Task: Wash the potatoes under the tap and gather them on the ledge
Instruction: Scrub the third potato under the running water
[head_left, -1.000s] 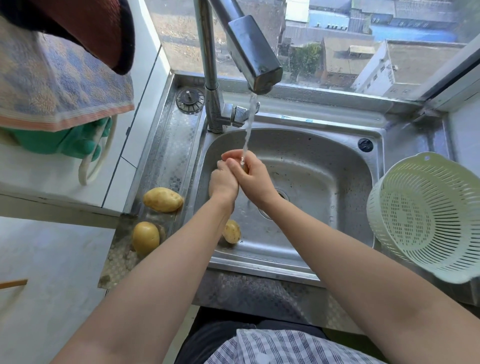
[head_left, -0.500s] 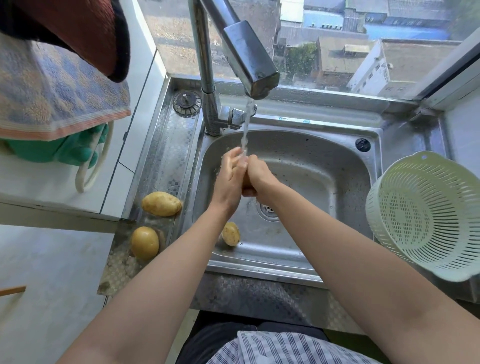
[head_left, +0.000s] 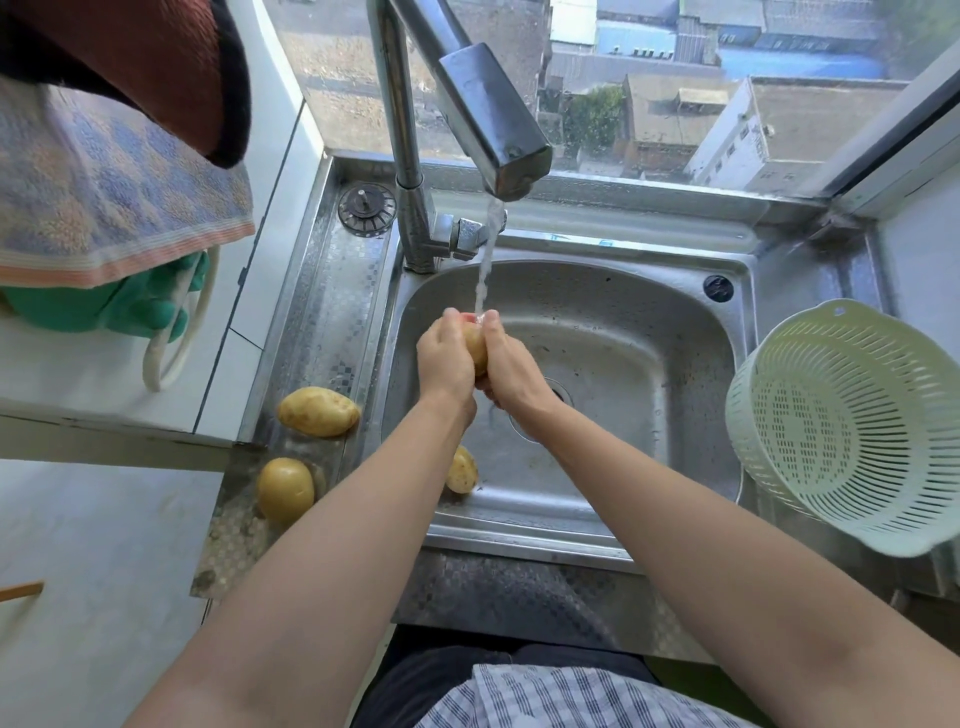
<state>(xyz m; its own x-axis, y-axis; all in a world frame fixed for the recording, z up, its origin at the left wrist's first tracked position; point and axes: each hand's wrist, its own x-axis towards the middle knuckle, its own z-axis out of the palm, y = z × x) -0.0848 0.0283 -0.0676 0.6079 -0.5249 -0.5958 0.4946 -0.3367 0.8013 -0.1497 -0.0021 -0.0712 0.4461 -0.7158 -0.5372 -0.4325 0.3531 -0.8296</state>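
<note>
Mid-wash: I've got both hands, left (head_left: 445, 364) and right (head_left: 511, 366), clasped on a potato (head_left: 476, 347) under the tap (head_left: 493, 122) stream, over the sink (head_left: 649, 364). Next I'd set it on the left ledge (head_left: 332, 306) beside the two there (head_left: 318, 411), then fetch the one (head_left: 462, 470) at the sink's front-left.

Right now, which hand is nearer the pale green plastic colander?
Right. The right hand lies on the side toward the pale green plastic colander; the left hand sits beyond it.

Person is wearing a plaid shirt (head_left: 571, 699), white w/ thin blue-grey check lines, over dark trousers (head_left: 447, 670). Both forearms are showing bare, no sleeves; left hand (head_left: 447, 358) and right hand (head_left: 511, 366) are wearing no gloves, rings or watch.
</note>
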